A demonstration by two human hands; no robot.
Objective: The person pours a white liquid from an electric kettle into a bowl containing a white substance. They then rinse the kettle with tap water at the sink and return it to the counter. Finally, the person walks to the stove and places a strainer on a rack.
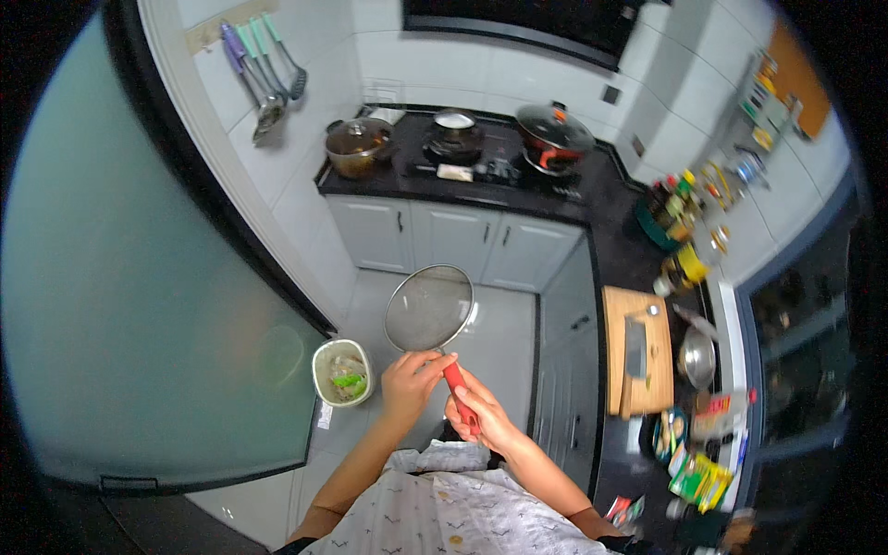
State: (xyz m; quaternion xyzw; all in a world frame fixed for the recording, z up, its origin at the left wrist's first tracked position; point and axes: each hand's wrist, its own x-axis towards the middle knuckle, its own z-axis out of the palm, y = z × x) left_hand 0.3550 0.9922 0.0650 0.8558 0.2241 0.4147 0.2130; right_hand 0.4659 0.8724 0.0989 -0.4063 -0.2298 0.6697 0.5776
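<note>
A round fine-mesh strainer [430, 307] with a red handle is held out in front of my body, above the tiled floor. My right hand [480, 411] is closed around its handle. My left hand [415, 381] touches the upper end of the handle near the wire rim, fingers bent and fingertips against it; whether it bears any of the weight I cannot tell. The mesh looks bare.
A waste bin [343, 373] stands left, by a frosted glass door [173, 312]. Ahead, a lidded pot [359, 146] and a red lidded pan [553, 135] stand at the stove. On the right counter are a wooden cutting board [614, 354] with a cleaver [635, 347], a metal bowl [697, 358] and bottles.
</note>
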